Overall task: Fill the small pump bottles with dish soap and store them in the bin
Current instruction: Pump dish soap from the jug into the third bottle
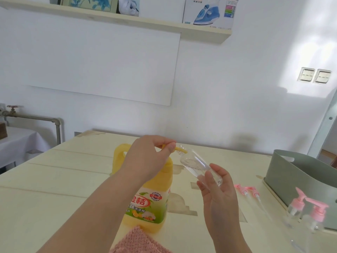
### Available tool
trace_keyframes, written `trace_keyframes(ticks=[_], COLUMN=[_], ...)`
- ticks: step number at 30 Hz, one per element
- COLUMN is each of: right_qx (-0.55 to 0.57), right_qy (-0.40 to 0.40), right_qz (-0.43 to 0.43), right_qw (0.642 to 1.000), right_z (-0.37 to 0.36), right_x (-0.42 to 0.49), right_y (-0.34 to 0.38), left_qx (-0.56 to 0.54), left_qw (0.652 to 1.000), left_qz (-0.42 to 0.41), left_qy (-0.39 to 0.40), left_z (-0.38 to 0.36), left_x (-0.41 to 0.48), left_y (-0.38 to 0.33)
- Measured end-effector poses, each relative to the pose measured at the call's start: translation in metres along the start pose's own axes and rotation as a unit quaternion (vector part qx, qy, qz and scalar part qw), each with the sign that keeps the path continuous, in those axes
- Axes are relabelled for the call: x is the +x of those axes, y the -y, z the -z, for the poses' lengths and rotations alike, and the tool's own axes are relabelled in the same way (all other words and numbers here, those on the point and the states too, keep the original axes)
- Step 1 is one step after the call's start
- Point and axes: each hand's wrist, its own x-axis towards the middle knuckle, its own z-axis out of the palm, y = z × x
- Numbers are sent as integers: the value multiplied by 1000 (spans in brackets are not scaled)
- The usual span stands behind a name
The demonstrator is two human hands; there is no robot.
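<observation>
Head view. Left hand (pixel 145 157) pinches the yellow handle of a brush (pixel 179 150) between thumb and fingertips; the bristled end sits inside a clear bottle (pixel 195 164). Right hand (pixel 217 189) grips that bottle by its base, neck tilted up toward the left hand. Soap jug (pixel 145 203) stands below the left wrist, with a pink cloth (pixel 138 241) nearer the camera. Right of the held bottle: loose pink pumps (pixel 246 190) on the table (pixel 54 179), then two capped bottles (pixel 313 214) beside the bin (pixel 291 172).

Bare forearms (pixel 102 203), left hand (pixel 145 159), right hand (pixel 217 187)
</observation>
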Motion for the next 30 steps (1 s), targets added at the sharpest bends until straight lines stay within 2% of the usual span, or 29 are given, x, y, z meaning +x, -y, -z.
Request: trace_keyframes(ticks=[5,14,18,23,26,30], right_qx=[10,12,41,66,104,165], right_qy=[0,-3,-32,-29,-31,4], right_qz=[14,-12,-36,-37,-43,-50], right_qw=[1000,1000,998,997,993,985], right_z=[5,7,2,0,-3,-1], right_x=[2,3,0,-1,-2,2], right_y=[-10,-17,-9,0,8,13], left_qx=[24,62,61,7,21,34], left_qw=[999,993,996,1000,1000,999], left_qz=[11,-79,-62,8,6,-3], left_qy=[-19,-61,-38,-5,6,6], left_z=[-9,-21,-15,-6,-2,-1], left_x=[-4,-13,-13,-5,-1,3], left_y=[8,16,13,7,0,-3])
